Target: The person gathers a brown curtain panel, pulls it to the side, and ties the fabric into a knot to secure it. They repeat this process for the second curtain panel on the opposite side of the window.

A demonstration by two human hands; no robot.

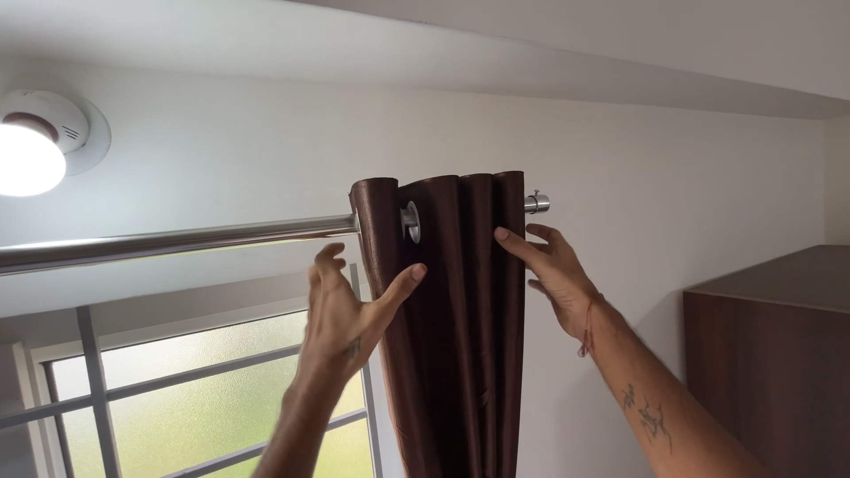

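1. your left hand [341,314] was raised in front of the brown curtain [452,327], fingers spread, thumb lying across the front fold just under the silver eyelet [411,221]. it was open against the cloth, pressing or steadying it, not clamped on it.
2. your right hand [553,270] was up at the curtain's far edge, fingers extended, fingertips [503,235] touching the outermost fold. that hand was open too, with nothing gripped. the two hands stood apart, one on each side of the bunched fabric.
3. the curtain hung gathered into tight folds at the right end of the metal rod [177,241], close to the rod's end fitting [537,203] by the wall [673,204].
4. what looked done: the rod ran through at least the one eyelet you could see, and the cloth hung from it. whether the eyelets behind were threaded could not be told, since the folds hid them.
5. what looked left, as a judgement: the curtain was all bunched at one end, and the long bare stretch of rod over the frosted window [195,398] was uncovered.
6. nearby were a lit ceiling lamp [35,146] at the left and a dark wooden cabinet [770,354] at the right, well apart from your hands.
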